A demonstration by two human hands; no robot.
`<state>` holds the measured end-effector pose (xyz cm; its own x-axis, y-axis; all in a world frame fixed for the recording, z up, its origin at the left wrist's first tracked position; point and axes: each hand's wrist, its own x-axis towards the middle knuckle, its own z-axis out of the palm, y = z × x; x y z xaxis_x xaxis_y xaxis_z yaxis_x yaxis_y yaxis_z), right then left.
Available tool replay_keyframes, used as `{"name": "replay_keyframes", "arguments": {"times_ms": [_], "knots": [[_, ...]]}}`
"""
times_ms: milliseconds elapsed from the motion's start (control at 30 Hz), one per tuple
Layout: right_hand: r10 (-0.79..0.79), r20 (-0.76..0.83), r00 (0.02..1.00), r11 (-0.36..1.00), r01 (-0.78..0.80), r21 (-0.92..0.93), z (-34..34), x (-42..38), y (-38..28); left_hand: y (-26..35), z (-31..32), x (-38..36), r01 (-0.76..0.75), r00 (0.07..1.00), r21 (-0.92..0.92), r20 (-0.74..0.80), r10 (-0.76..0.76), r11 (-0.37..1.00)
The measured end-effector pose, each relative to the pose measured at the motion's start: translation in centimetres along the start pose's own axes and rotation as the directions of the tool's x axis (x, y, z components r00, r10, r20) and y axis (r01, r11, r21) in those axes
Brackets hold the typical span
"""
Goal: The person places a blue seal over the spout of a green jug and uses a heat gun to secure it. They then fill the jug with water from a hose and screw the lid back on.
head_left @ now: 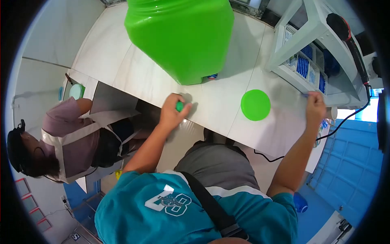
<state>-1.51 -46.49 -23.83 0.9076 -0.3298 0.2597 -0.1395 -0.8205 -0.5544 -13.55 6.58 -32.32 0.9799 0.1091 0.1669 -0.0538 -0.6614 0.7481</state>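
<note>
My left hand (174, 112) is closed around a small green object (179, 106), perhaps a cap, just above the front edge of the white tiled counter (211, 110). A large bright green plastic container (178, 38) stands at the back of the counter, beyond that hand. Between my two hands lies a round green lid (255, 105), flat on the tiles. Over on the right, my right hand (316, 107) is beside the white rack, its fingers pinched together. A small bluish bit shows at its fingertips, too small to name.
A white rack (298, 53) holds baskets of blue-and-white packets (302, 67). A black-and-red corded tool (345, 34) hangs on it, its cable running down past my right arm. Another person (77, 142) is on the left, near a green tub (77, 91).
</note>
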Motion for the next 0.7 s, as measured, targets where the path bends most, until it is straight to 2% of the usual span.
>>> {"name": "replay_keyframes", "arguments": {"times_ms": [33,67,133,167,200,267,300,367,400,467,533,600,700], "knots": [[-0.131,0.017,0.991,0.991,0.131,0.012,0.9,-1.7,-0.9,0.6,0.8,-0.1,-0.202,0.978,0.077,0.069,0.197,0.976],[-0.260,0.029,0.965,0.965,0.259,0.027,1.4,-3.4,-2.1,1.4,1.6,-0.3,-0.203,0.978,0.079,0.060,0.199,0.976],[-0.097,0.163,0.982,0.985,0.071,0.160,1.3,-7.1,-5.8,3.5,3.1,-0.5,-0.363,0.927,0.034,0.112,0.358,0.931],[-0.144,0.173,0.974,0.972,0.106,0.212,1.5,-8.4,-6.3,3.8,3.8,-0.6,-0.403,0.914,0.090,0.092,0.395,0.911],[-0.191,0.179,0.965,0.954,0.140,0.266,1.9,-9.6,-6.3,3.8,4.1,-0.8,-0.402,0.915,0.100,0.079,0.395,0.910],[-0.173,0.223,0.959,0.907,0.067,0.415,2.8,-11.7,-5.5,3.4,4.9,-0.7,-0.317,0.947,0.164,0.001,0.322,0.934],[-0.182,0.217,0.959,0.900,0.074,0.429,2.6,-12.6,-5.5,3.5,5.2,-0.7,-0.321,0.945,0.178,-0.006,0.327,0.930],[-0.169,0.309,0.936,0.881,0.003,0.473,2.1,-14.3,-5.5,3.8,5.4,-0.8,-0.204,0.972,0.220,-0.071,0.224,0.954],[-0.175,0.309,0.935,0.874,0.003,0.486,2.1,-15.0,-5.0,4.0,5.6,-0.9,-0.203,0.971,0.234,-0.074,0.226,0.951],[-0.155,0.480,0.864,0.849,-0.132,0.512,2.2,-16.6,-3.7,4.6,6.0,-0.9,-0.180,0.972,0.259,-0.102,0.212,0.949],[-0.161,0.507,0.847,0.829,-0.162,0.535,2.2,-17.9,-2.7,5.0,6.1,-1.0,-0.155,0.976,0.276,-0.104,0.190,0.949],[-0.149,0.637,0.756,0.820,-0.266,0.507,2.8,-18.9,-1.4,5.1,6.2,-1.0,-0.126,0.980,0.296,-0.109,0.165,0.947],[-0.208,0.593,0.778,0.830,-0.181,0.528,3.2,-20.0,-0.4,5.1,6.7,-1.2,-0.111,0.972,0.323,-0.161,0.170,0.940]]}}
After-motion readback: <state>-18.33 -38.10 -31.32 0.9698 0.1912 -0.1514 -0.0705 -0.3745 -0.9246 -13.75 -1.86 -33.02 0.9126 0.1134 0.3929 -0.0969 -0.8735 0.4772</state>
